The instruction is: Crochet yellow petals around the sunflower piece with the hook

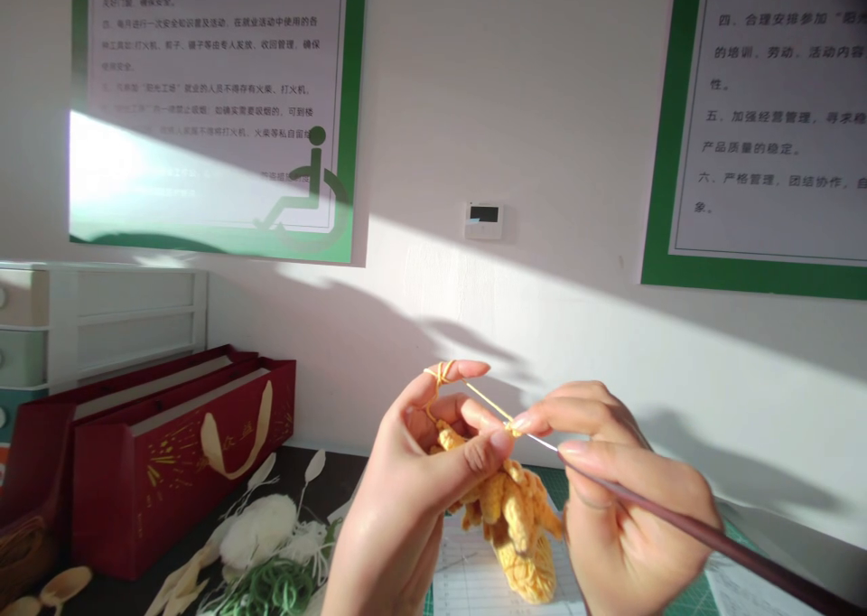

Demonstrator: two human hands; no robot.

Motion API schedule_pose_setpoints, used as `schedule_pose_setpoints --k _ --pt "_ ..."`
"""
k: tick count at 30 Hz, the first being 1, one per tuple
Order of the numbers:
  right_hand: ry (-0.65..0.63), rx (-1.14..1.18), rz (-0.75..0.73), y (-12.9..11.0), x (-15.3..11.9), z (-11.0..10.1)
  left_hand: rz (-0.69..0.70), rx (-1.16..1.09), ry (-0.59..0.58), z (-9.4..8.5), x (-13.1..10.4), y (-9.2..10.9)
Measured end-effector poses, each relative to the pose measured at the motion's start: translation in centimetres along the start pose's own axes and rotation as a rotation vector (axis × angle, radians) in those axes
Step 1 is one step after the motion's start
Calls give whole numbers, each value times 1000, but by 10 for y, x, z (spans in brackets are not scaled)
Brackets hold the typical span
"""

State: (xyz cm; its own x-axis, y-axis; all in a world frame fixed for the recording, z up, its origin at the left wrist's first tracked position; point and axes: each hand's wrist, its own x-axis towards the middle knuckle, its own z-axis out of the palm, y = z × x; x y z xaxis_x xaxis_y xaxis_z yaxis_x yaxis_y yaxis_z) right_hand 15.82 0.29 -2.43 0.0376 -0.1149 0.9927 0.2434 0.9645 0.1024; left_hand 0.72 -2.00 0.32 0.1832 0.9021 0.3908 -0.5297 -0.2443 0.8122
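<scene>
Between my thumb and fingers, my left hand pinches a yellow crocheted piece with several curled, petal-like parts hanging down. Yellow yarn is wound around my raised left index finger and runs taut to the work. My right hand grips a crochet hook with a dark brown handle; its thin metal shaft reaches the stitches by my left thumb. The hook's very tip is hidden in the yarn. Below the piece, a yellow yarn ball rests on a printed paper sheet.
At the left stand red gift bags before a white drawer unit. White yarn, green yarn and pale leaf-shaped pieces lie beside them. A green cutting mat lies under the papers. The wall behind holds posters and a thermostat.
</scene>
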Motion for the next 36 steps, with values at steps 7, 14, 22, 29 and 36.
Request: schedule_pose_setpoints --k 7,14,22,29,36 --pt "158 106 144 -1 -2 17 26 -61 58 1 1 -2" --pt "40 112 197 8 -10 17 111 -18 143 6 1 -3" --pt "95 -103 20 3 -11 23 261 142 165 9 -5 -6" --pt "285 226 631 -6 -4 15 186 79 77 3 -2 -5" --pt "230 796 1218 -6 -2 26 179 20 44 1 3 -7"
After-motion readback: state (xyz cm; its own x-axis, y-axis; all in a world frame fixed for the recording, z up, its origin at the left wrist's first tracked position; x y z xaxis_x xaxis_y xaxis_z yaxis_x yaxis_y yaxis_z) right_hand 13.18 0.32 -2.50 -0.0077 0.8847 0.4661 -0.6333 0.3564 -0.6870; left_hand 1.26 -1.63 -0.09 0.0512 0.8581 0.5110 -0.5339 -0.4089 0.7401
